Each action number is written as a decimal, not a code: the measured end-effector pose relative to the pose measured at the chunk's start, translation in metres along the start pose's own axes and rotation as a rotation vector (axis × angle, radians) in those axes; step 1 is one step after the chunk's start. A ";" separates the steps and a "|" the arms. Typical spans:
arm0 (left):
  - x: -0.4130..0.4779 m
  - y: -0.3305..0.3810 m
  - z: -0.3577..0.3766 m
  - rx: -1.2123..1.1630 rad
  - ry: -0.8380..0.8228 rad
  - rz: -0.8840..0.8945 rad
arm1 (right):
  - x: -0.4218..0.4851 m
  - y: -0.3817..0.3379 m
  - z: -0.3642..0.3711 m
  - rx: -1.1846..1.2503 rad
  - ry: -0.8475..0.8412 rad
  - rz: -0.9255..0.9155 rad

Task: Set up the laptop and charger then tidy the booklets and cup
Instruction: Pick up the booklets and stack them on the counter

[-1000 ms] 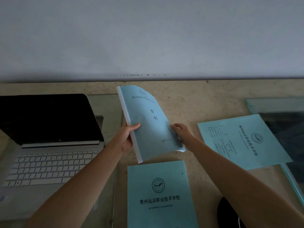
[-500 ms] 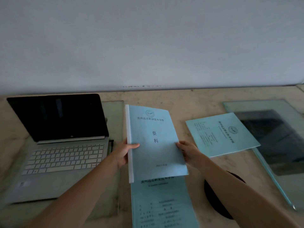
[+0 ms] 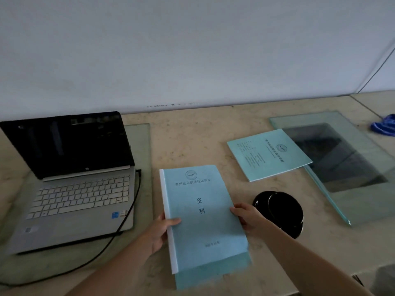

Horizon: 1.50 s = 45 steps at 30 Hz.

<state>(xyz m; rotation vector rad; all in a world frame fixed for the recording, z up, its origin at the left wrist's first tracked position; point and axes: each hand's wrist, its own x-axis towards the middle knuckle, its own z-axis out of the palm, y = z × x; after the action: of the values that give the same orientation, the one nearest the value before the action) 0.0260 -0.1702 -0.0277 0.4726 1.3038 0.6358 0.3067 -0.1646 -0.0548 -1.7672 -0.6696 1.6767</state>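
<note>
A light blue booklet with a white spine (image 3: 201, 216) lies on top of a second blue booklet (image 3: 213, 274), whose lower edge shows beneath it. My left hand (image 3: 160, 233) grips the top booklet's left edge and my right hand (image 3: 245, 216) holds its right edge. A third blue booklet (image 3: 269, 153) lies further back to the right. A black cup (image 3: 280, 210) stands just right of my right hand. The open laptop (image 3: 70, 178) sits at the left with a dark screen, and a black charger cable (image 3: 128, 218) runs from its right side.
A glass sheet (image 3: 350, 167) lies on the beige counter (image 3: 188, 142) at the right, partly under the third booklet. Another glass sheet (image 3: 143, 159) is under the laptop. A blue striped object (image 3: 384, 124) sits at the far right. A grey wall stands behind.
Both hands have lowered the top booklet toward me onto the booklet lying on the counter. The view has tilted so more of the counter, the cup and the cable show.
</note>
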 end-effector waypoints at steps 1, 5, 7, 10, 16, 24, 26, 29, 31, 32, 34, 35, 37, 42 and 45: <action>-0.001 -0.006 0.000 -0.003 0.004 -0.003 | -0.003 0.004 -0.002 0.001 0.013 -0.007; -0.007 -0.028 -0.002 0.031 0.038 0.008 | -0.015 0.016 -0.005 -0.042 0.060 -0.025; -0.010 -0.036 -0.003 0.096 0.034 0.023 | -0.020 0.021 -0.006 -0.052 0.067 -0.024; -0.012 -0.042 -0.008 0.259 0.037 0.046 | -0.027 0.028 -0.010 -0.073 0.071 -0.013; -0.014 -0.040 -0.011 0.568 0.093 0.125 | -0.036 0.036 -0.015 -0.120 0.107 -0.031; -0.016 -0.033 -0.017 0.866 0.142 0.194 | -0.033 0.042 -0.009 -0.232 0.215 -0.101; -0.016 -0.031 -0.019 0.915 0.156 0.181 | -0.031 0.041 -0.006 -0.279 0.260 -0.148; -0.014 -0.025 -0.021 0.985 0.180 0.183 | -0.029 0.036 -0.001 -0.310 0.295 -0.190; -0.012 -0.020 -0.022 1.016 0.192 0.192 | -0.027 0.033 0.002 -0.316 0.288 -0.200; -0.011 -0.017 -0.023 1.032 0.196 0.194 | -0.026 0.032 0.003 -0.317 0.282 -0.198; -0.010 -0.013 -0.024 1.059 0.197 0.197 | -0.025 0.031 0.005 -0.319 0.278 -0.189; -0.010 -0.012 -0.024 1.068 0.191 0.193 | -0.024 0.031 0.005 -0.319 0.281 -0.186; -0.009 -0.014 -0.023 1.080 0.174 0.180 | -0.023 0.032 0.005 -0.322 0.295 -0.183; -0.005 -0.018 -0.021 1.153 0.170 0.173 | -0.022 0.032 0.004 -0.342 0.297 -0.161; -0.002 -0.017 -0.020 1.202 0.160 0.151 | -0.022 0.031 0.006 -0.356 0.305 -0.156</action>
<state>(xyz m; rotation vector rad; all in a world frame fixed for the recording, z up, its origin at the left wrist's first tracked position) 0.0086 -0.1844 -0.0415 1.5222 1.7280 -0.0754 0.2978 -0.2017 -0.0624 -2.0980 -0.9788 1.2026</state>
